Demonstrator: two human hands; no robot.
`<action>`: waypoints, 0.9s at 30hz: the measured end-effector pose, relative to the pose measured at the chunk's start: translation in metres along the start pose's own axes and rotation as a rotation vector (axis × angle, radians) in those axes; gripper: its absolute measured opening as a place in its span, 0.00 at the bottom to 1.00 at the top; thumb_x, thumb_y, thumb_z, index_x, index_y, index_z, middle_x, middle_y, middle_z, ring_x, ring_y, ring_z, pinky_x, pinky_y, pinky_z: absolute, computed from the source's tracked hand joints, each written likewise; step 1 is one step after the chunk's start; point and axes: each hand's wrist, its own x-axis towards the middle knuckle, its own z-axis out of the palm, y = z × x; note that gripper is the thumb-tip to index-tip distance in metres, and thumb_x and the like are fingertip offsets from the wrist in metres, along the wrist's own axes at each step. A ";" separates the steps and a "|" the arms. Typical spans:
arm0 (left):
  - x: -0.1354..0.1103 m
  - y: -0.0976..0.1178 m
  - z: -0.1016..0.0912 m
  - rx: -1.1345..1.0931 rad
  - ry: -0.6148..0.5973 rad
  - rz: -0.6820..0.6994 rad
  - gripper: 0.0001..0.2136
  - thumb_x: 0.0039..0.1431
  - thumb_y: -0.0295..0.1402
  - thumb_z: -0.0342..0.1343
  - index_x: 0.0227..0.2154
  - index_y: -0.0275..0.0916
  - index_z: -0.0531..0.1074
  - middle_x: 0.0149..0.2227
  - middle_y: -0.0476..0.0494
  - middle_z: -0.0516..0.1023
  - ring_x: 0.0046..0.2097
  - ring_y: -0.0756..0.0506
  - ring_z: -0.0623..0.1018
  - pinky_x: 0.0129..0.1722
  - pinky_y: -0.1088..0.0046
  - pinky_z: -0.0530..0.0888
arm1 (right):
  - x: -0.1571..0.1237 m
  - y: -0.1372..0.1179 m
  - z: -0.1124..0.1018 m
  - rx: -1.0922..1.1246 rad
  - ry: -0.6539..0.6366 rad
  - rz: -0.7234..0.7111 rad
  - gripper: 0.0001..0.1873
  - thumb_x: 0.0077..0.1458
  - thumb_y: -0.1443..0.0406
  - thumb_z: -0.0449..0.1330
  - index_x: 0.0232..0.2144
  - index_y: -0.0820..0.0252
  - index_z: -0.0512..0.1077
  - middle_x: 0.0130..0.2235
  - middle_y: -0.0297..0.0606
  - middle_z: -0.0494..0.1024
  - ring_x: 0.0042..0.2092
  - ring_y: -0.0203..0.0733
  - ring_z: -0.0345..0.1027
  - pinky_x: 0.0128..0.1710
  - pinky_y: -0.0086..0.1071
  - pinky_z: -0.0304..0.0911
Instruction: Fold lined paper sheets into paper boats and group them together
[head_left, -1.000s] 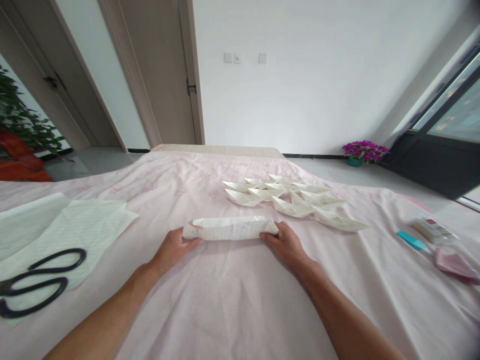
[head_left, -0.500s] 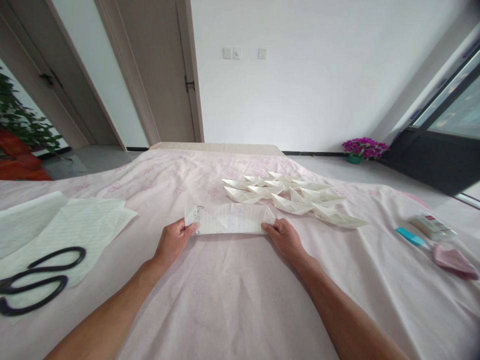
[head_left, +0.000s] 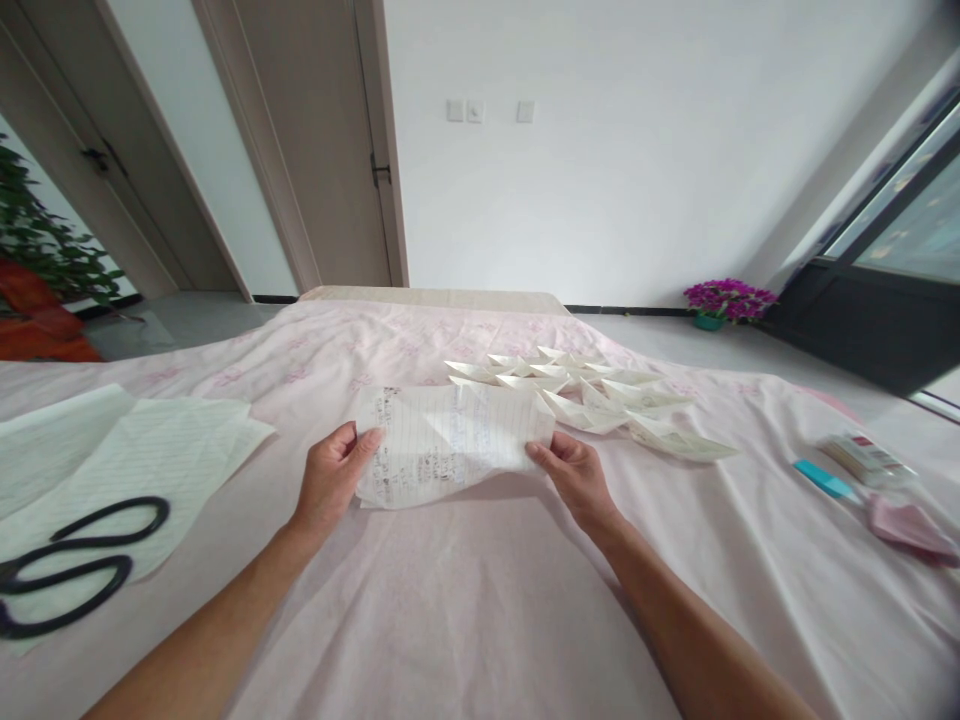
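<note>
A creased, lined sheet of paper (head_left: 450, 445) with handwriting is held up over the pink bedsheet (head_left: 480, 600). My left hand (head_left: 328, 483) pinches its left edge. My right hand (head_left: 571, 474) pinches its right edge. The sheet is partly unfolded and shows diagonal creases. Just behind it lie several folded white paper boats (head_left: 592, 395) in a cluster on the bedsheet.
Black scissors (head_left: 67, 575) rest on loose lined sheets (head_left: 142, 450) at the left. At the right lie a teal stick (head_left: 823, 480), a small clear box (head_left: 866, 458) and a pink item (head_left: 907, 525). Doors, a plant and a purple flower pot (head_left: 726, 300) stand beyond.
The paper was a narrow folded strip lying on the bed; both hands have lifted it and opened it into a wider sheet.
</note>
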 end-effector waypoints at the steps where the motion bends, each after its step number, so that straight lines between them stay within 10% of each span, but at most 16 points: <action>1: 0.000 0.001 -0.003 0.073 0.068 0.057 0.14 0.59 0.45 0.56 0.30 0.37 0.72 0.25 0.52 0.72 0.28 0.50 0.71 0.29 0.77 0.68 | 0.000 -0.002 -0.001 -0.058 0.060 -0.045 0.21 0.50 0.50 0.63 0.21 0.61 0.70 0.20 0.31 0.66 0.25 0.35 0.57 0.26 0.29 0.54; 4: 0.002 0.008 -0.013 0.257 0.226 0.362 0.10 0.58 0.40 0.59 0.31 0.38 0.75 0.28 0.49 0.77 0.32 0.48 0.75 0.37 0.73 0.72 | 0.000 -0.010 -0.006 -0.259 0.260 -0.231 0.12 0.50 0.57 0.65 0.24 0.58 0.73 0.24 0.32 0.72 0.28 0.38 0.63 0.31 0.31 0.59; 8: 0.005 0.009 -0.021 0.197 0.042 0.649 0.05 0.60 0.35 0.58 0.33 0.40 0.75 0.37 0.44 0.81 0.48 0.43 0.77 0.51 0.64 0.72 | 0.000 -0.008 -0.013 -0.305 0.130 -0.484 0.05 0.54 0.66 0.60 0.31 0.55 0.76 0.35 0.38 0.80 0.37 0.42 0.72 0.36 0.32 0.64; 18: 0.003 -0.029 -0.022 0.220 -0.583 0.561 0.16 0.59 0.47 0.56 0.39 0.40 0.77 0.41 0.38 0.82 0.51 0.39 0.78 0.52 0.61 0.73 | 0.001 0.018 -0.030 -0.512 -0.327 -0.513 0.13 0.50 0.72 0.60 0.37 0.53 0.78 0.39 0.36 0.81 0.41 0.43 0.74 0.43 0.35 0.64; 27: 0.006 -0.038 -0.022 0.391 -0.682 0.684 0.17 0.61 0.47 0.54 0.45 0.43 0.78 0.44 0.42 0.82 0.54 0.39 0.77 0.55 0.61 0.71 | 0.002 0.009 -0.033 -0.794 -0.455 -0.527 0.21 0.46 0.74 0.62 0.40 0.46 0.80 0.43 0.35 0.79 0.41 0.42 0.68 0.40 0.35 0.54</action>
